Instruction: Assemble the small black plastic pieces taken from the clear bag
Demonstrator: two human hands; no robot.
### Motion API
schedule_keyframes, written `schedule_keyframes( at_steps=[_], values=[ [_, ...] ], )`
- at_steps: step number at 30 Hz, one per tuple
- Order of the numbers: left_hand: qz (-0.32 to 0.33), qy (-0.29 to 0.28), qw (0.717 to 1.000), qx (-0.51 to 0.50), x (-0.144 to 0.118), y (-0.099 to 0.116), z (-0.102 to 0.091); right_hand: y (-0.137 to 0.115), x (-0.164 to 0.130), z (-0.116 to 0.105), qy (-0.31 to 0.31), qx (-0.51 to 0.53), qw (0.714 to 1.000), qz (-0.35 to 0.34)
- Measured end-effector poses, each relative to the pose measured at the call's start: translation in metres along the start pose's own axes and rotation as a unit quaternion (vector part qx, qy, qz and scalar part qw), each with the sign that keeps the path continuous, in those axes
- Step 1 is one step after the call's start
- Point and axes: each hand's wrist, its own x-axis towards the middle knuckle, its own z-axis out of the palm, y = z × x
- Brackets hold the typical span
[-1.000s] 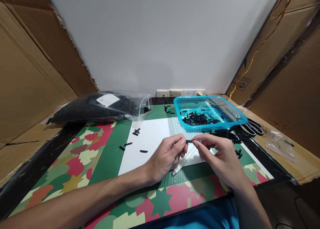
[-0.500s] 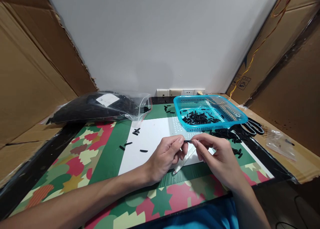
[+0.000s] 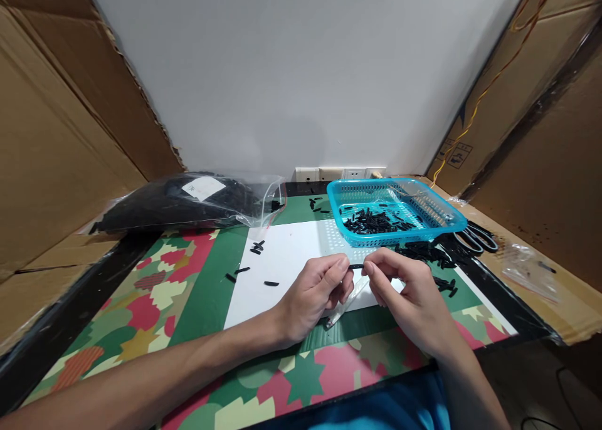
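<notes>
From the head camera, your hands work over the white sheet (image 3: 282, 261), hemmed by cardboard walls (image 3: 56, 135) on both sides, a blue basket (image 3: 395, 198) just behind and a black bag (image 3: 183, 201) back left. Your left hand (image 3: 313, 295) and right hand (image 3: 411, 298) each pinch an end of a short, thin black rod (image 3: 356, 266), held level between the fingertips above the sheet.
</notes>
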Motion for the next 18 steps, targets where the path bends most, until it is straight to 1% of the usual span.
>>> schedule_keyframes(
  at_steps=[7, 18],
  values=[
    [-0.014, -0.008, 0.999, -0.033, -0.0025, 0.0036, 0.0012, 0.0004, 0.0004, 0.0001, 0.010, 0.002, 1.000, -0.008],
    [-0.028, -0.011, 0.997, -0.077, -0.0005, 0.0057, 0.0012, -0.0011, 0.0008, -0.0011, 0.003, -0.011, 1.000, -0.014]
  ],
)
